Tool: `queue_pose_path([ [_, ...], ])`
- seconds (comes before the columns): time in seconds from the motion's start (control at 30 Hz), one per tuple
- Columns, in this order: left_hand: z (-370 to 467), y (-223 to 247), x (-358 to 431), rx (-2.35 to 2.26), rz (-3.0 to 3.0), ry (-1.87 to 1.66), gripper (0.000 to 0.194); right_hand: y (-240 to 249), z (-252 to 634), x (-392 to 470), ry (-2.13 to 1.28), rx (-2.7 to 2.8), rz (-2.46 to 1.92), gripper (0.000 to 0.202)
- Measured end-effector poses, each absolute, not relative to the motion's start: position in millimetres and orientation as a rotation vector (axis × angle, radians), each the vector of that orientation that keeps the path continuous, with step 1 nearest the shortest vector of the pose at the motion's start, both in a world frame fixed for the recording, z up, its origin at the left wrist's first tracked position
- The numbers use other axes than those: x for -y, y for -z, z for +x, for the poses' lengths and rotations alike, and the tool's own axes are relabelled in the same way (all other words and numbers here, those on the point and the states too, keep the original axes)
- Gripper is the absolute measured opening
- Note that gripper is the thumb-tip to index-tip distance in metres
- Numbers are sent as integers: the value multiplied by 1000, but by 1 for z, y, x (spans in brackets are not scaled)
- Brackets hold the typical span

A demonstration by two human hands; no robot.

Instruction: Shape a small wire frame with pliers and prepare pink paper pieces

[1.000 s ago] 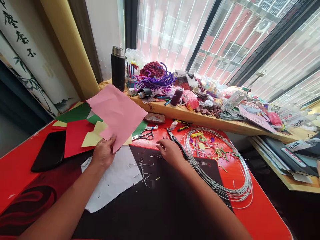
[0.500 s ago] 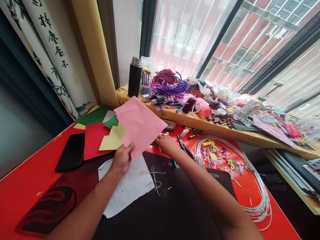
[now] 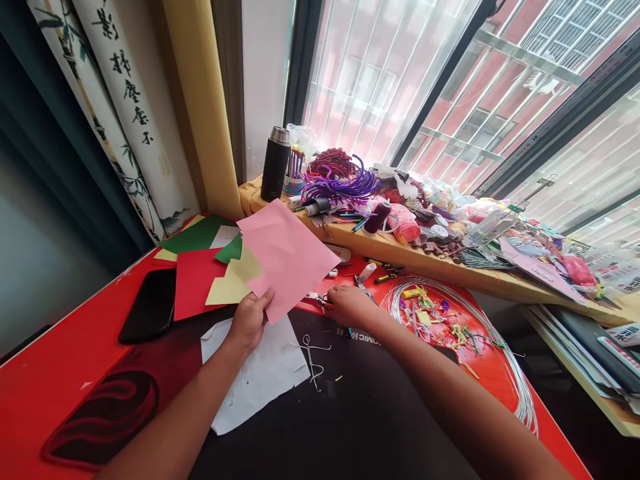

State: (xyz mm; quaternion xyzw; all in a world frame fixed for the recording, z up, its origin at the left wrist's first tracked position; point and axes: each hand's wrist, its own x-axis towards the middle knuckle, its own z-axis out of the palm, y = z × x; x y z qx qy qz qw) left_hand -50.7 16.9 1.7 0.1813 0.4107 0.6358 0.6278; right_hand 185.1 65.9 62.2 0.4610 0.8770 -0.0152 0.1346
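Note:
My left hand pinches the lower edge of a pink sheet of paper between thumb and fingers, holding it tilted above the table. My right hand is closed at the back edge of the black mat, its fingertips on a small dark and metallic thing whose kind I cannot make out. A white crumpled sheet lies under my left hand on the mat. Beside it rests a small figure of twisted wire. Pliers lie partly hidden behind my right hand.
Yellow, red and green paper overlap at the left, near a black phone. A wire coil surrounds colourful scraps at right. A black flask and craft supplies crowd the ledge.
My right hand has drawn back slightly, down and to the right from the pink sheet's corner, and a dark metallic thing now shows at its fingertips. My left hand still holds the pink paper.

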Motion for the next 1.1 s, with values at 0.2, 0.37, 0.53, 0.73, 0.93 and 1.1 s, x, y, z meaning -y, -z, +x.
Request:
queue_pose_path([
  [0.2, -48, 3, -15, -979, 517, -1468, 51, -78, 212, -35, 394, -2505, 1551, 14],
  [0.37, -47, 7, -16, -1090, 678, -1481, 60, -60, 219, -8, 1315, -2331, 1855, 21],
  [0.53, -47, 9, -14, -1211, 793, -1461, 61, -24, 222, 25, 2077, -1895, 2051, 44],
  [0.73, -50, 17, -17, -1286, 854, -1456, 60, -17, 226, 52, 2417, -1792, 2059, 66],
  [0.93, -52, 22, -30, -1253, 872, -1509, 63, -17, 222, 59, 2612, -1723, 1962, 64],
  [1.1, -56, 21, -38, -1189, 781, -1641, 63, -9, 216, 62, 2830, -1732, 1836, 60],
])
